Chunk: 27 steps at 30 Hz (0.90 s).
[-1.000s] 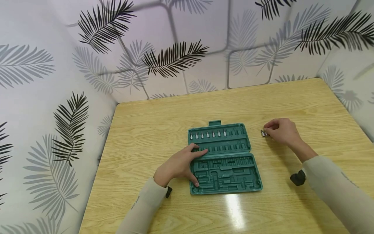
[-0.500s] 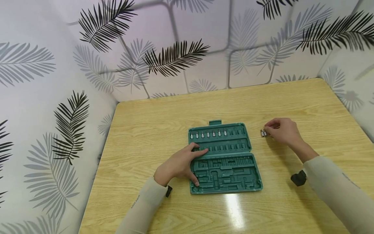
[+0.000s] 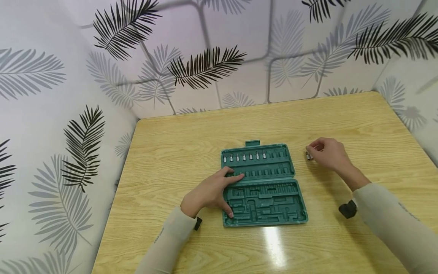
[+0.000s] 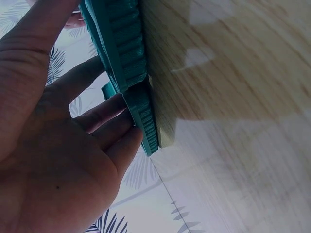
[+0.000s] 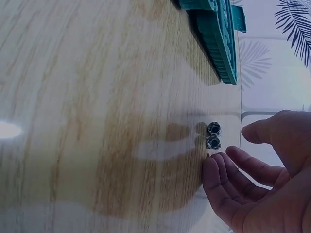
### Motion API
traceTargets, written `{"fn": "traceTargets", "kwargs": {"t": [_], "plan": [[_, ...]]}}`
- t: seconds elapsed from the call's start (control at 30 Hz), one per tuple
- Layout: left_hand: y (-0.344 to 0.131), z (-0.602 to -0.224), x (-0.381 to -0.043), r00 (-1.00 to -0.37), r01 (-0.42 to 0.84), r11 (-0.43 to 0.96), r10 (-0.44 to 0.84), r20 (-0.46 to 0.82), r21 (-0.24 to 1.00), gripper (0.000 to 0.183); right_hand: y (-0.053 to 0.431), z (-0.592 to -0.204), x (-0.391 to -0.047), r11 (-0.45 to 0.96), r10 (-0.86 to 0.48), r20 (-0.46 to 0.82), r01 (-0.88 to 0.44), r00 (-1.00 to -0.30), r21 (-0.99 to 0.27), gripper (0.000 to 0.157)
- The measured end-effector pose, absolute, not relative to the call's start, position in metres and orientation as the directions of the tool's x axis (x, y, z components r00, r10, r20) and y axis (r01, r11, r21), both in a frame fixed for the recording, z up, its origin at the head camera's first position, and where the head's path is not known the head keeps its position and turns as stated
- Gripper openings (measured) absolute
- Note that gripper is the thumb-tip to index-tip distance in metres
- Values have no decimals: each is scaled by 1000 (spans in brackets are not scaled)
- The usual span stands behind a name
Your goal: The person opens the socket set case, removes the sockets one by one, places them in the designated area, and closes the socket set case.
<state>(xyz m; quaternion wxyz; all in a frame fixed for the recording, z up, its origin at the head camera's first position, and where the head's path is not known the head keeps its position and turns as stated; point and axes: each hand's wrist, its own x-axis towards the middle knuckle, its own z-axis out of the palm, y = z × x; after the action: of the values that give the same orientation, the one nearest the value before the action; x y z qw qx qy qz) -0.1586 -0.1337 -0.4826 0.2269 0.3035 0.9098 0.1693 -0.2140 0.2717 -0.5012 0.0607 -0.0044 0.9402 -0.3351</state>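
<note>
A green socket-bit case (image 3: 301,201) lies unfolded on the table, with several silver socket bits (image 3: 244,157) in its far row. My left hand (image 3: 210,192) rests spread across the case's left side, thumb on the near half and fingers on the far half. In the left wrist view, straight fingertips (image 4: 127,145) touch the case's edge. My right hand (image 3: 330,154) is low over the table right of the case. The right wrist view shows two socket bits (image 5: 213,136) lying side by side, square holes toward the camera. The right thumb and fingers stand apart around them.
The wooden table (image 3: 171,152) carries the case near its middle. A patterned wall (image 3: 219,76) stands behind the table and along its left side. Other moulded slots of the case show no bits in them.
My right hand has shifted slightly left over the two socket bits, covering more of them in the head view. The left hand and the case have stayed in place.
</note>
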Motion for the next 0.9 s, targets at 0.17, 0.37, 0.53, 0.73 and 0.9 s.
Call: {"fn": "traceTargets", "kwargs": {"t": [0.17, 0.37, 0.53, 0.73, 0.9], "plan": [[-134, -482, -159, -714, 481, 763, 627, -310, 432, 125, 267, -497, -216, 760, -46, -74, 14, -996, -649, 45], [-135, -482, -159, -717, 480, 763, 626, -308, 432, 125, 240, -483, -220, 742, -72, 2, -55, -997, -668, 38], [-136, -482, -159, -714, 483, 761, 628, -309, 433, 124, 207, -475, -226, 729, -123, -12, -82, -992, -679, 34], [-135, -481, -160, -705, 489, 753, 638, -308, 440, 124, 176, -477, -234, 758, -173, -83, -79, -981, -647, 34], [-135, -481, -160, -704, 488, 751, 640, -307, 446, 124, 161, -482, -239, 786, -203, -114, -93, -972, -612, 31]]}}
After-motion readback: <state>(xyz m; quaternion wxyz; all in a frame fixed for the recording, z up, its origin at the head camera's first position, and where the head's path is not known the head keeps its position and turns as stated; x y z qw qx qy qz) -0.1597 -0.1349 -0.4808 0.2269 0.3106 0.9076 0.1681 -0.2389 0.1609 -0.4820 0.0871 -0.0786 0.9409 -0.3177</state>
